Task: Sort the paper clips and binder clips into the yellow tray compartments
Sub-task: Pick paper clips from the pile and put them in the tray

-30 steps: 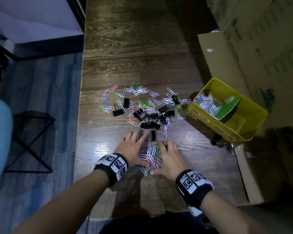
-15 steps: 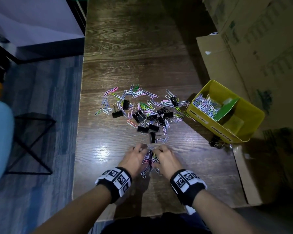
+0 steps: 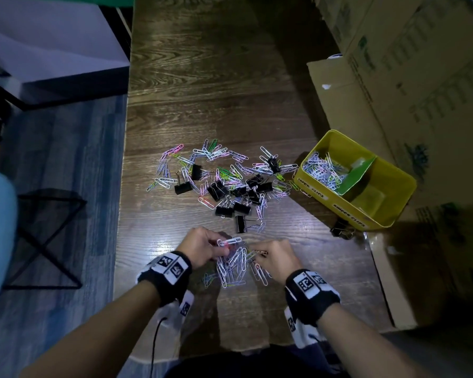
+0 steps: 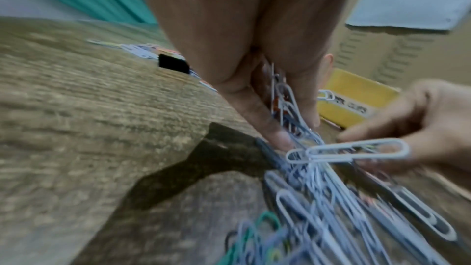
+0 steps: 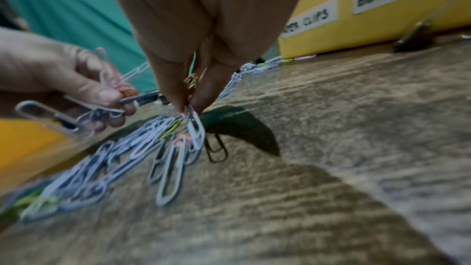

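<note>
On the dark wooden table (image 3: 216,85), the left hand (image 3: 200,248) pinches a bunch of thin wire paper clips (image 3: 228,242) with curled fingers. Between both hands lies a small heap of white and coloured paper clips (image 3: 235,266). The right hand (image 3: 275,257) pinches more clips from that heap; how many is hard to tell, it is blurry. Farther away sit black metal binder clips (image 3: 217,190) mixed with clips. Far right stands the yellow plastic tray (image 3: 393,181), with paper clips in its left compartment.
</note>
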A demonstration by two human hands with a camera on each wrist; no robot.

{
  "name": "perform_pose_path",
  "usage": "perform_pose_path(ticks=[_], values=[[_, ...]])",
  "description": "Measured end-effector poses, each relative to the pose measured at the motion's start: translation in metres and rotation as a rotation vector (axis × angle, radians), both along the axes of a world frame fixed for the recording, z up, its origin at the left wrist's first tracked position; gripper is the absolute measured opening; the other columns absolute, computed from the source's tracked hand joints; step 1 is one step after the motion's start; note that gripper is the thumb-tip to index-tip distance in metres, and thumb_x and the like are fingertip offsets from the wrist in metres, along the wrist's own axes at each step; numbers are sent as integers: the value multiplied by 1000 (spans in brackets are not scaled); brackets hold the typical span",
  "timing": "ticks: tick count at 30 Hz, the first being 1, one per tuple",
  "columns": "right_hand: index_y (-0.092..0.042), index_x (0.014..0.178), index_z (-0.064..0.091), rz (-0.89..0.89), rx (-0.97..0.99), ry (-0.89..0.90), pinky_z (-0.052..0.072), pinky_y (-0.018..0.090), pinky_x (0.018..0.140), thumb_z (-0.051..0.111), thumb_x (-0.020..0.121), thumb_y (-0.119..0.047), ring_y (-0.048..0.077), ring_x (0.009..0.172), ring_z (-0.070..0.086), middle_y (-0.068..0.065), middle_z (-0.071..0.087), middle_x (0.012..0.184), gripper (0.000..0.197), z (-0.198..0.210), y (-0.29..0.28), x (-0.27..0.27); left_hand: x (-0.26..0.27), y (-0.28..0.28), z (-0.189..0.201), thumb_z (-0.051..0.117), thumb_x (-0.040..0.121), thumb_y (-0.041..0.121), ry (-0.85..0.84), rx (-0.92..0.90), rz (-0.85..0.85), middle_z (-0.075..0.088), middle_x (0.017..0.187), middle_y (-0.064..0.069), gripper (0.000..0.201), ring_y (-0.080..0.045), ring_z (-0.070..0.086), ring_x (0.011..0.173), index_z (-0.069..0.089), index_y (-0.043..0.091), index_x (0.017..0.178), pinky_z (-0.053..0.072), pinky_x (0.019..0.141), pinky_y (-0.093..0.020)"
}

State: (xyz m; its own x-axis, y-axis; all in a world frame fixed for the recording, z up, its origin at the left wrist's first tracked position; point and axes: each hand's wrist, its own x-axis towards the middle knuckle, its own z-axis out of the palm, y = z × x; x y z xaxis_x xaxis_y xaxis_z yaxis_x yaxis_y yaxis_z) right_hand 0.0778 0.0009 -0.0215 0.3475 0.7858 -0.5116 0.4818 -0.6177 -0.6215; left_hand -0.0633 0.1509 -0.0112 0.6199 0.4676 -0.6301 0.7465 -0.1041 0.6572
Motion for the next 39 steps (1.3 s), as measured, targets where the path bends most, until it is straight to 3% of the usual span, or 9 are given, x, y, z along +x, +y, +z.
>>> perform_pose_path(ticks=[5, 9, 12, 20, 24, 30, 34, 37, 39], values=[[-26, 101, 73, -327, 133, 143, 44, 24, 46, 69, 82, -9, 6, 49, 47, 8, 71, 104, 25, 13, -6, 22, 10, 20, 17, 76, 67, 0, -160, -288, 264, 73, 72, -10, 14, -21, 66, 63, 74, 5, 79, 59, 63, -29], [-23, 94, 75, -591, 298, 292, 58, 34, 78, 74, 78, -5, 21, 84, 70, 12, 71, 104, 24, 42, -7, 39, 42, 29, 53, 73, 66, 2, -244, -385, 270, 72, 77, -17, 15, -23, 69, 67, 72, 2, 81, 59, 62, -27], [-23, 93, 75, -683, 426, 379, 53, 25, 89, 74, 76, -1, 8, 95, 67, 5, 72, 107, 28, 63, -12, 58, 87, 28, 84, 67, 75, -5, -338, -421, 267, 72, 72, -11, 11, -19, 69, 66, 69, 2, 83, 58, 61, -24], [-23, 87, 75, -856, 672, 399, 54, 28, 83, 75, 73, 4, 12, 87, 69, -2, 74, 92, 30, 107, -15, 114, 243, 3, 101, 68, 76, -6, -466, -347, 235, 65, 70, -12, 9, -18, 64, 59, 67, 1, 83, 57, 55, -23], [-24, 91, 75, -826, 682, 267, 55, 34, 86, 76, 73, 0, 15, 89, 69, 2, 74, 93, 29, 115, -6, 149, 277, -9, 69, 71, 78, 10, -235, 134, -173, 66, 77, -15, 11, -23, 61, 66, 71, 8, 89, 41, 59, -23], [-18, 98, 75, -697, 439, -84, 51, 22, 73, 76, 76, -14, 10, 69, 62, 3, 73, 86, 23, 108, 19, 199, 274, -20, 55, 48, 82, 7, -49, 340, -435, 63, 95, -16, 15, -30, 55, 93, 60, 6, 91, 44, 83, -31], [-15, 106, 72, -420, 99, -278, 49, 31, 95, 69, 83, -12, 24, 90, 63, 13, 66, 108, 23, 103, 40, 216, 248, -9, 66, 50, 86, 4, -332, 456, -294, 67, 109, -9, 30, -22, 61, 97, 67, 13, 109, 40, 89, -19], [-14, 109, 69, -187, -125, -345, 52, 39, 90, 62, 87, -7, 32, 91, 63, 18, 57, 118, 24, 92, 57, 213, 214, 1, 68, 54, 82, -1, -498, 539, -133, 65, 95, 0, 31, -7, 55, 83, 69, 15, 104, 34, 77, 1], [-12, 115, 65, -71, -223, -400, 52, 39, 88, 62, 87, -9, 33, 100, 61, 17, 56, 121, 28, 84, 63, 208, 186, 4, 67, 55, 84, 0, -491, 544, -182, 67, 94, 0, 27, -8, 58, 81, 69, 15, 101, 41, 77, -7]])
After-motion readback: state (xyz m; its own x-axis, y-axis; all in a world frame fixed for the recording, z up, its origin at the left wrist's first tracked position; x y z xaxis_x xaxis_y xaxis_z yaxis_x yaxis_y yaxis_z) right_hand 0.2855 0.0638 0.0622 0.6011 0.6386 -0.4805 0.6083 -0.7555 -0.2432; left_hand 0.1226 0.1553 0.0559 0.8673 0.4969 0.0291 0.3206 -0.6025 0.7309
